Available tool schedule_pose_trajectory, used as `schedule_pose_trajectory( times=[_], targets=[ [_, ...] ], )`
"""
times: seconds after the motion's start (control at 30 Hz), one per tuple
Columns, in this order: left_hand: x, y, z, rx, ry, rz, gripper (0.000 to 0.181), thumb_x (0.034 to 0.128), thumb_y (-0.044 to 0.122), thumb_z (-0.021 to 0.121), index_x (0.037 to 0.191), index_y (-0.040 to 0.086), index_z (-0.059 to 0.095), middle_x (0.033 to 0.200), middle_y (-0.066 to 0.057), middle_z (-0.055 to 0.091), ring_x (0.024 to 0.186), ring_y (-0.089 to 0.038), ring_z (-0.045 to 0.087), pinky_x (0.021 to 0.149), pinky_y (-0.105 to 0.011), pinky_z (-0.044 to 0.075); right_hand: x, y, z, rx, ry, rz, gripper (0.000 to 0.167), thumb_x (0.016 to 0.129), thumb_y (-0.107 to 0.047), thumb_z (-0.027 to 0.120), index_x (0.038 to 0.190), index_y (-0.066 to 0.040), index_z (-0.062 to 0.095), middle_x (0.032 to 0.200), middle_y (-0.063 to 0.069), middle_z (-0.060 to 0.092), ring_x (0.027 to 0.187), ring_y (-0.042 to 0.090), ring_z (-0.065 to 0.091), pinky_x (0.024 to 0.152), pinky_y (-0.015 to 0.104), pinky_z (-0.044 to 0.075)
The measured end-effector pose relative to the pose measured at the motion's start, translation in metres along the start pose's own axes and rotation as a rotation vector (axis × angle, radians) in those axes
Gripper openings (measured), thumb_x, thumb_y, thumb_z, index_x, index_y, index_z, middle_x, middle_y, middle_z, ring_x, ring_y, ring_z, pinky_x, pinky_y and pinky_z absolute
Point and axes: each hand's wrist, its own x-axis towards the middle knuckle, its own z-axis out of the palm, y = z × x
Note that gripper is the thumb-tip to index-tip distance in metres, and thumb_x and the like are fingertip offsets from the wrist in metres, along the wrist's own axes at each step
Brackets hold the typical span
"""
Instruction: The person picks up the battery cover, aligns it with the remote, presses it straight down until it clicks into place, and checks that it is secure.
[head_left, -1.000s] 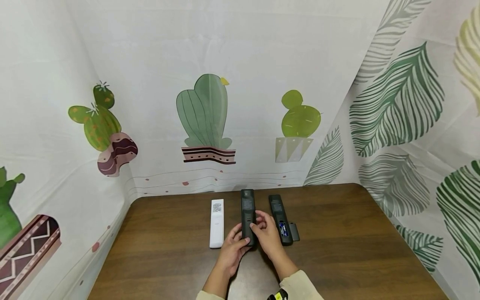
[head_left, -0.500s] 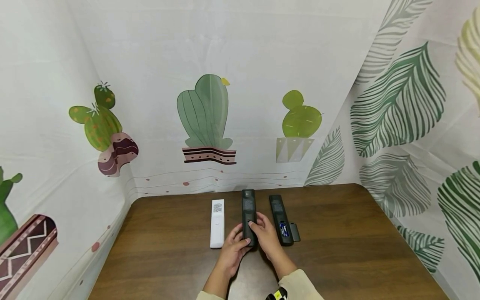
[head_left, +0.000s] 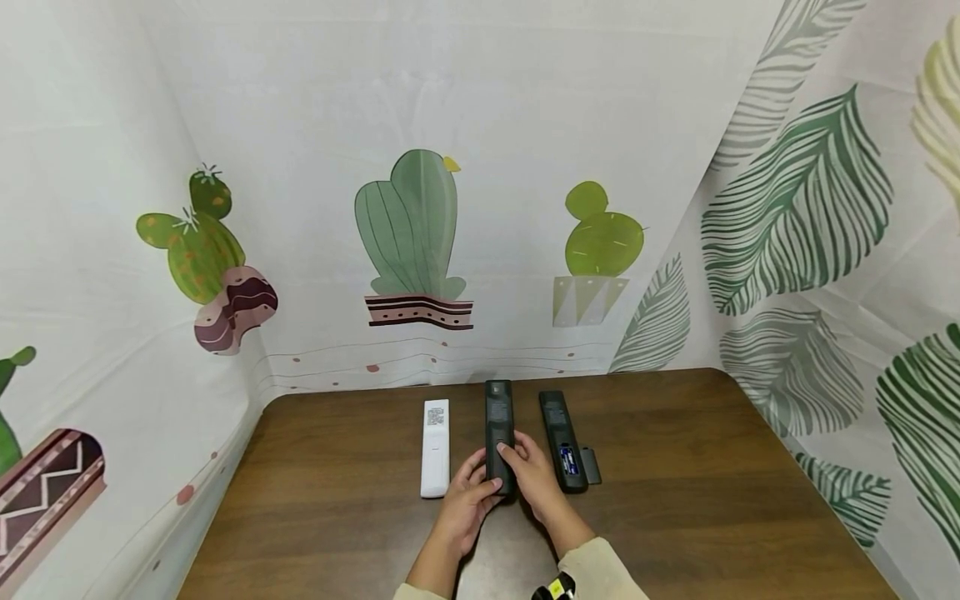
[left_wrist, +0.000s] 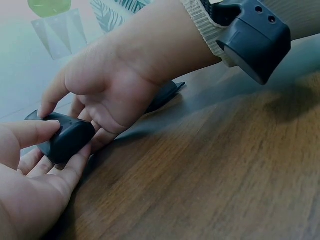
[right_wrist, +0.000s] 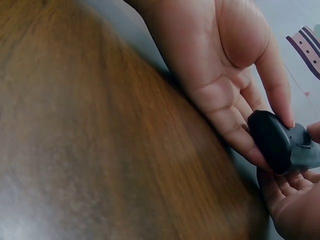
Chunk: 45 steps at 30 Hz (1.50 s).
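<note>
Face down between my hands is a black remote control [head_left: 498,410], held at its near half above the brown table. My left hand [head_left: 465,507] grips its near end, thumb on the back and fingers underneath, as the left wrist view also shows. My right hand [head_left: 536,477] holds its right side, with the thumb pressing on the back near the battery cover and fingers along the edge. In the right wrist view the blunt end of the remote [right_wrist: 272,142] sits between both hands. The remote's button side is hidden.
To the left lies a white remote [head_left: 435,450] with a printed code label. On the right, another black remote [head_left: 557,421] has its battery compartment uncovered, with blue batteries [head_left: 568,460] inside. A small dark cover [head_left: 591,465] lies beside it. A printed cloth [head_left: 510,250] hangs behind the table.
My right index finger has shifted slightly down the remote's side, and the right thumb has edged a little over the cover's latch area. The remote and left hand are almost still.
</note>
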Motion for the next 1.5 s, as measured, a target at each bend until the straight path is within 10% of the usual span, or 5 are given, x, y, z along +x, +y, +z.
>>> schedule_pose_trajectory(
  times=[0.23, 0.6, 1.03, 1.5],
  targets=[
    [0.001, -0.001, -0.001, 0.007, -0.005, -0.002, 0.073, 0.0935, 0.001, 0.063, 0.157, 0.004, 0.027, 0.149, -0.018, 0.051, 0.111, -0.014, 0.065, 0.09, -0.03, 0.053, -0.013, -0.023, 0.0, 0.007, -0.038, 0.008, 0.051, 0.103, -0.025, 0.056, 0.142, 0.007, 0.046, 0.128, 0.027, 0.065, 0.106, 0.025, 0.065, 0.088, 0.031, 0.052],
    [0.0, -0.003, -0.002, 0.039, -0.023, 0.003, 0.072, 0.0933, 0.002, 0.064, 0.157, 0.005, 0.03, 0.148, -0.018, 0.053, 0.113, -0.015, 0.064, 0.09, -0.029, 0.052, 0.006, 0.012, -0.004, -0.026, -0.044, 0.022, 0.053, 0.105, -0.033, 0.052, 0.14, 0.005, 0.047, 0.128, 0.024, 0.066, 0.107, 0.024, 0.065, 0.087, 0.032, 0.052],
    [0.001, -0.004, -0.001, 0.04, -0.009, 0.0, 0.073, 0.0922, 0.001, 0.064, 0.157, 0.004, 0.029, 0.143, -0.016, 0.056, 0.112, -0.016, 0.063, 0.091, -0.03, 0.053, -0.009, -0.011, -0.001, -0.031, -0.048, 0.017, 0.049, 0.104, -0.029, 0.055, 0.138, 0.005, 0.049, 0.127, 0.024, 0.066, 0.106, 0.025, 0.063, 0.087, 0.029, 0.049],
    [0.0, -0.003, 0.0, 0.06, -0.009, -0.004, 0.073, 0.0925, 0.001, 0.064, 0.157, 0.004, 0.029, 0.141, -0.015, 0.058, 0.111, -0.016, 0.064, 0.09, -0.03, 0.053, 0.005, 0.012, -0.005, -0.046, -0.042, 0.02, 0.055, 0.1, -0.042, 0.058, 0.138, -0.003, 0.051, 0.125, 0.018, 0.068, 0.101, 0.019, 0.064, 0.086, 0.028, 0.05]
  ],
)
